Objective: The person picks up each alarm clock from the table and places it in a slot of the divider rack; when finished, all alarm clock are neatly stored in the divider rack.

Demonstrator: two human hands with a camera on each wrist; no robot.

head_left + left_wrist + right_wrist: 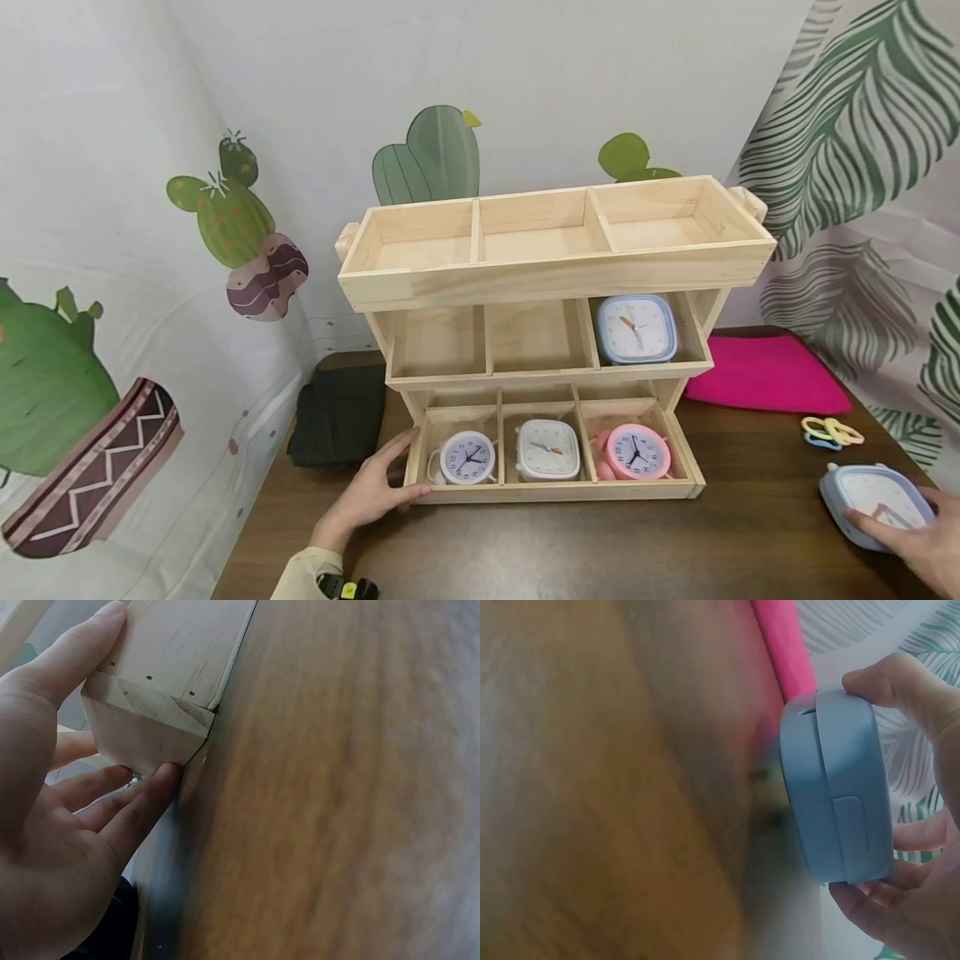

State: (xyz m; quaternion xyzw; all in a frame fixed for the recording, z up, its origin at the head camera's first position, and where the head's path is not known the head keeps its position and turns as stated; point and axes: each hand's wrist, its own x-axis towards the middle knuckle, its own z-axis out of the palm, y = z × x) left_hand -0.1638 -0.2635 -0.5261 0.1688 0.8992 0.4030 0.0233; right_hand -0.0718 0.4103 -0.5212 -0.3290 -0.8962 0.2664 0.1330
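A three-tier wooden shelf (555,283) with divided trays stands on the table. My left hand (367,492) grips the front left corner of its bottom tray, thumb at the front and fingers along the side; the left wrist view shows the fingertips against the wooden corner (150,727). At the far right, my right hand (937,542) holds a blue square alarm clock (873,504) between thumb and fingers. The bottom tray holds a round white clock (467,457), a squarish white clock (548,450) and a pink clock (637,452). Another blue clock (637,328) sits in the middle tier's right compartment.
A folded black cloth (337,417) lies left of the shelf, and a bright pink cloth (772,372) lies to its right. Yellow and blue rings (832,432) are on the brown table (555,550) beyond the held clock. Printed fabric hangs behind.
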